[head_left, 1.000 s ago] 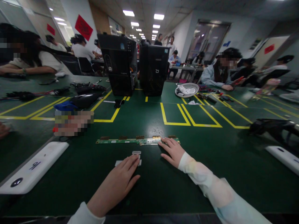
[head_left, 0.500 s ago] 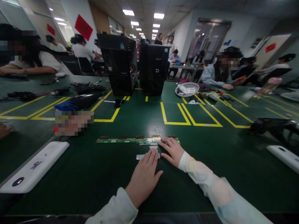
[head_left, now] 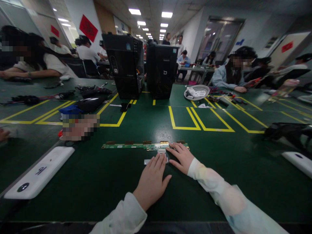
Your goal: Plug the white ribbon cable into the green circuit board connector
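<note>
A long, narrow green circuit board [head_left: 122, 146] lies crosswise on the dark green table [head_left: 97, 175]. My right hand [head_left: 181, 157] rests flat with its fingers apart, its fingertips on the right part of the board. Just below the board, my left hand [head_left: 152, 178] lies palm down, fingers stretched forward and thumb apart, over a small pale strip [head_left: 147, 162]. The fingers cover part of this strip. A whitish connector piece [head_left: 161, 151] shows between the left fingertips and the board's lower edge.
Two black computer towers [head_left: 124, 68] [head_left: 161, 73] stand at the back. A white basket [head_left: 197, 92] sits right of them. White devices [head_left: 40, 174] [head_left: 301, 164] lie at both sides. Cables and tools [head_left: 92, 92] lie behind. Other people sit around.
The whitish connector piece is nearer the board's lower edge, with my left fingertips beside it. My right hand has hardly moved. The whole view has shifted slightly.
</note>
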Motion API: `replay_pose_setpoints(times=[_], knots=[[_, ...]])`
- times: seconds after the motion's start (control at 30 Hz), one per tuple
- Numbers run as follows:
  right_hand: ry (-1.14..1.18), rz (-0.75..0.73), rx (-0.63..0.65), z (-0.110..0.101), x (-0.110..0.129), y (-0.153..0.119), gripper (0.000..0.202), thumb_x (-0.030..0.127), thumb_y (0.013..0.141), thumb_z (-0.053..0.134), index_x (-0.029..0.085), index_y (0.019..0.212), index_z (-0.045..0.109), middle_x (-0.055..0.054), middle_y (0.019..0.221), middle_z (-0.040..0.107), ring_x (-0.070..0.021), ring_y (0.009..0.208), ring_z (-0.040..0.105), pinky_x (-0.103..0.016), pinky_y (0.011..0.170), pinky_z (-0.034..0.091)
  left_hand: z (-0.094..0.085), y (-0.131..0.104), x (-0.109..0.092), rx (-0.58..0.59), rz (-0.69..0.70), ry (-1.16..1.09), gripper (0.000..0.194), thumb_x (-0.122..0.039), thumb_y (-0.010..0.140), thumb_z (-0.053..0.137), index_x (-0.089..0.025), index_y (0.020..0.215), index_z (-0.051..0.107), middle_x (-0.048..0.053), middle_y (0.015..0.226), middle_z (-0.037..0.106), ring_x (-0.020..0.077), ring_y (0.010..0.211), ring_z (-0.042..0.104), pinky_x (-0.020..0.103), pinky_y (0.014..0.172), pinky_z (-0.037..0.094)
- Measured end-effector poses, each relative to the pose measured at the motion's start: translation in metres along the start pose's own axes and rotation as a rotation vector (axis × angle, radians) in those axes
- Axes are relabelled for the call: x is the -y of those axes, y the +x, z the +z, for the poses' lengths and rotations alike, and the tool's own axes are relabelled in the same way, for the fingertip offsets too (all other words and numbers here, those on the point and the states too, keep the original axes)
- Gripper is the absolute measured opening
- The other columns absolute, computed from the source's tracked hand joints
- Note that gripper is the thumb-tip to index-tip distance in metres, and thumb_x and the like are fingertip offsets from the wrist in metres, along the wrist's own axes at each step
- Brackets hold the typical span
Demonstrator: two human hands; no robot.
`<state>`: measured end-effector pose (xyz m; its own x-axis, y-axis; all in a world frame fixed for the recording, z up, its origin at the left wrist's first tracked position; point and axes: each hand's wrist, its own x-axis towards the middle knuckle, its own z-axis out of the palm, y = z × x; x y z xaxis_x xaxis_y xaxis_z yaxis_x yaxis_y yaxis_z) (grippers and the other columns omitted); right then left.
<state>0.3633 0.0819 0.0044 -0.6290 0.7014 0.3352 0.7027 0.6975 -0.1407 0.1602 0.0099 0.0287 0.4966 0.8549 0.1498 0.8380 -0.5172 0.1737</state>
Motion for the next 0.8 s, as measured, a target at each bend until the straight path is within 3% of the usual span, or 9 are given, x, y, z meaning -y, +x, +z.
replay_pose_setpoints(times=[0.2,0.57,0.8], knots=[[0.017,0.008,0.012,0.0,0.0,-0.002,0.056,0.047,0.091,0.049,0.017,0.138,0.05,-0.015,0.14,0.048,-0.0307,0.128,0.04,-0.053,0.107,0.035,-0.008,0.003,0.006,0.051,0.04,-0.057,0.059,-0.044,0.094,0.042,-0.008,0.142,0.041,0.018,0.149,0.042,0.0292,0.139,0.035,0.05,0.112,0.035],[0.037,-0.014,0.013,0.0,-0.002,-0.003,0.06,0.05,0.09,0.049,0.017,0.14,0.048,-0.015,0.142,0.046,-0.0306,0.13,0.039,-0.053,0.108,0.032,-0.017,0.007,0.024,0.149,0.104,-0.128,0.06,-0.047,0.096,0.037,-0.014,0.146,0.035,0.011,0.153,0.038,0.0247,0.142,0.031,0.045,0.115,0.028],[0.028,-0.002,0.038,-0.001,-0.004,-0.001,0.061,0.05,0.089,0.049,0.018,0.141,0.046,-0.015,0.143,0.045,-0.0309,0.132,0.038,-0.054,0.109,0.031,-0.022,0.013,0.031,0.191,0.136,-0.124,0.061,-0.047,0.096,0.038,-0.013,0.146,0.034,0.013,0.154,0.036,0.0248,0.142,0.031,0.044,0.116,0.027]])
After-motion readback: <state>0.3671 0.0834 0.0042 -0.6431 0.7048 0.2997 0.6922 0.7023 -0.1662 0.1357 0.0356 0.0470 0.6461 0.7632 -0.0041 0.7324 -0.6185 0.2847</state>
